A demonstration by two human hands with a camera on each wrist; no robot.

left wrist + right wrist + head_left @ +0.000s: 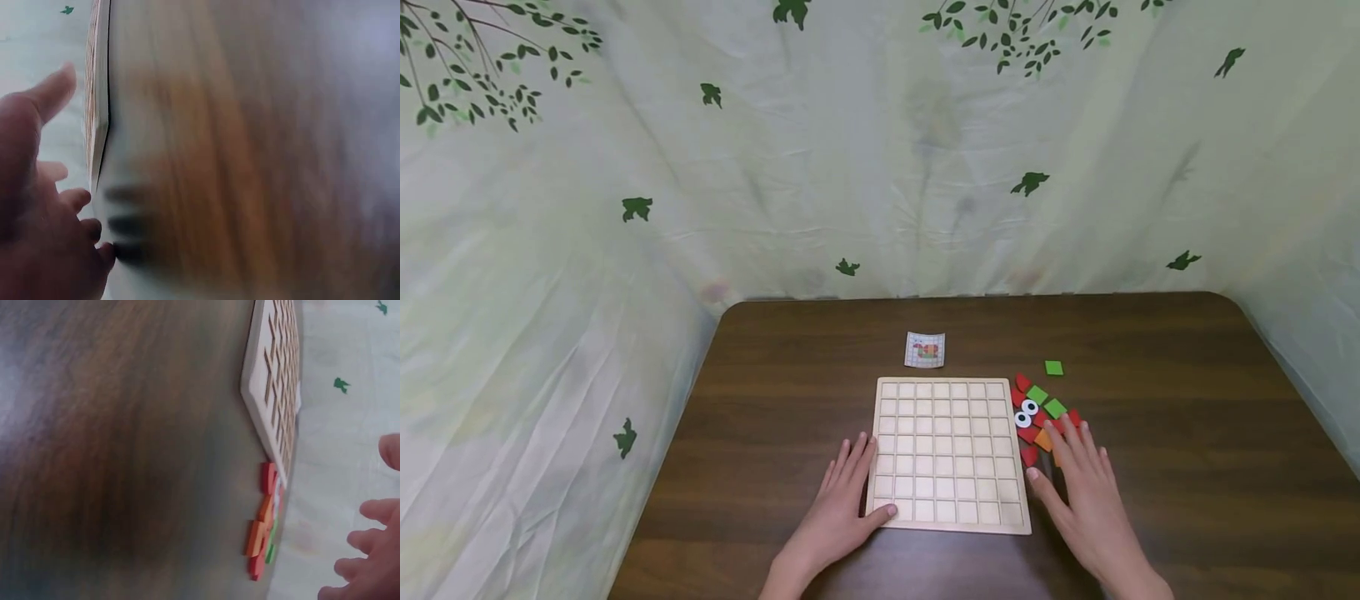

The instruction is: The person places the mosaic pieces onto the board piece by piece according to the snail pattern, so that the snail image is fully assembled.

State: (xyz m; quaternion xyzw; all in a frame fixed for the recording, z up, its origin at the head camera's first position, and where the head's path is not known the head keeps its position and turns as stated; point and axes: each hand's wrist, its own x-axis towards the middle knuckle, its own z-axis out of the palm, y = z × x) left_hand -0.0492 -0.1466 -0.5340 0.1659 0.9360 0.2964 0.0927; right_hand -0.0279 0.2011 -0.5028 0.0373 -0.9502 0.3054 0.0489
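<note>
A pale wooden grid board (950, 454) with rows of square recesses lies on the table. My left hand (842, 500) rests at its left edge, thumb over the near left corner and fingers along the side. Off the board's right side, my right hand (1086, 500) hovers with fingers spread over the edge of a small pile of coloured tiles. The pile holds several red tiles (1028, 456), green tiles (1055, 408), an orange tile (1043, 440) and two round eye pieces (1023, 419). In the right wrist view, orange tiles (255, 539) sit beside the board's corner, apart from the fingers.
Behind the board lies a small picture card (925, 350) showing a coloured animal on a grid. One green tile (1054, 367) sits apart from the pile, farther back. The dark wooden table (775, 400) ends at a pale leaf-printed curtain (880, 167) at the back and sides.
</note>
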